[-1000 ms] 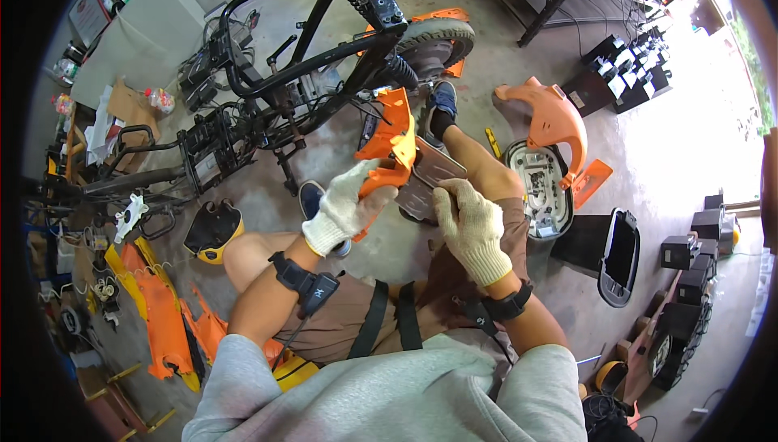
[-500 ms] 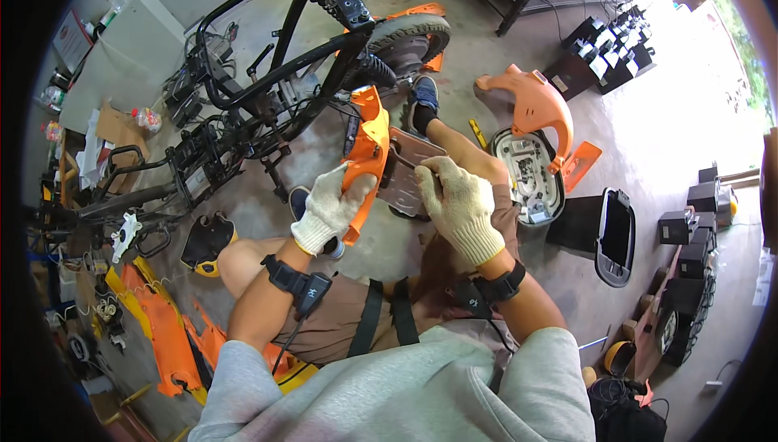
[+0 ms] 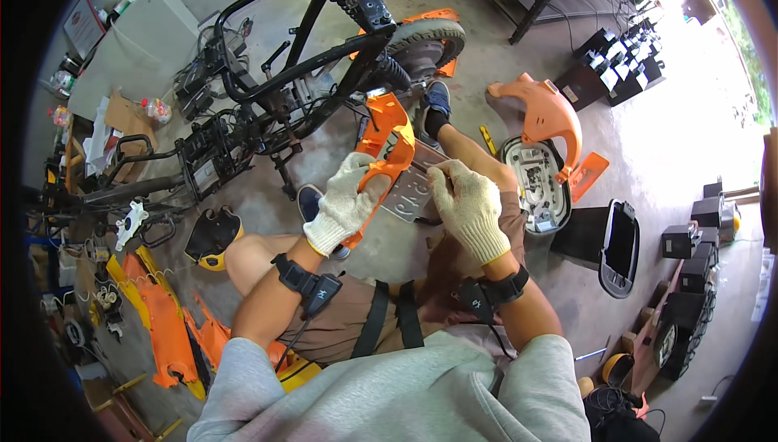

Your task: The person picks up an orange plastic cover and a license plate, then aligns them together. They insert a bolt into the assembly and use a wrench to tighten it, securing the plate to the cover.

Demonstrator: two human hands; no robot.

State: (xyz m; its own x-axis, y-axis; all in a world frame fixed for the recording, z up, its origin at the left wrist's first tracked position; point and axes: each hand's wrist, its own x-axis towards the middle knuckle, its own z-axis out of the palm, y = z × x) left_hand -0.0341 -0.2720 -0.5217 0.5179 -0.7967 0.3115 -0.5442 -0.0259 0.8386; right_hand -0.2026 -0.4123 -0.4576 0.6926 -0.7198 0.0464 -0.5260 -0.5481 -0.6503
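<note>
The left hand, in a knitted work glove, is closed around the lower stretch of a curved orange plastic fairing panel, which rises up and away from it over the person's lap. The right hand, gloved likewise, lies just beside it with fingers curled onto a flat grey plate that sits against the panel between the two hands; its grip looks light, more a press and pinch at the plate's edge than a full clasp. The panel is likely light and stiff but springy, a moulded shell that would flex or crack at its thin tabs (so the thicker rib where the left hand already sits seems the safer hold), and the gloves should help on the smooth plastic. Beyond the hands stands a stripped black scooter frame with its front wheel. To the right of the right hand lies another orange cover, and more orange panels lie left of the left hand, all on a bare concrete floor of a cluttered workshop.
</note>
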